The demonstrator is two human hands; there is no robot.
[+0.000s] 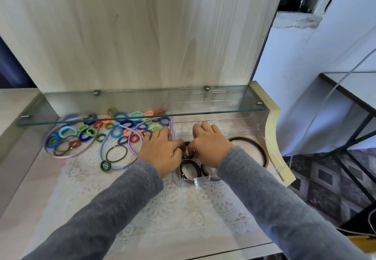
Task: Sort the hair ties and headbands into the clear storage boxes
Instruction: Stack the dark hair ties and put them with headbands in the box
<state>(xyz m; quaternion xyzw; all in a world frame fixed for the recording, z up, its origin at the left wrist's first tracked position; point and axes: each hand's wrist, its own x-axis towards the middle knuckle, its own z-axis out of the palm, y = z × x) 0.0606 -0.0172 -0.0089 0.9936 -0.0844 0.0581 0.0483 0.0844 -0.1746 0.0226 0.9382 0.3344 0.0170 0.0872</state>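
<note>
Two hands in grey sleeves (114,208) are seen from above, brought close together over a small clear storage box (195,182) that is set on a white lace cloth (162,208). A dark brown hair tie (186,144) with a small metal charm is held between them, just above the box. The left hand (162,151) is curled, with its thumb and fingertips closed on the tie. The right hand (210,147) is likewise curled and appears to pinch the same tie from the other side, though the contact is partly hidden by the knuckles. Two more dark hair ties (188,167) are already laid inside the small box, near its front wall. A larger clear box (215,105) is placed behind it, partly under a glass shelf (81,120). A dark headband (261,149) is laid just to the right of the right hand. To the left, a loose spread of coloured hair ties (120,117) is scattered on the cloth, mixed with a pink headband (67,155), a blue headband (101,149) and a lilac headband (130,141), the last lying just beside the left hand. A pale wooden back panel (142,35) is seen above the shelf.
</note>
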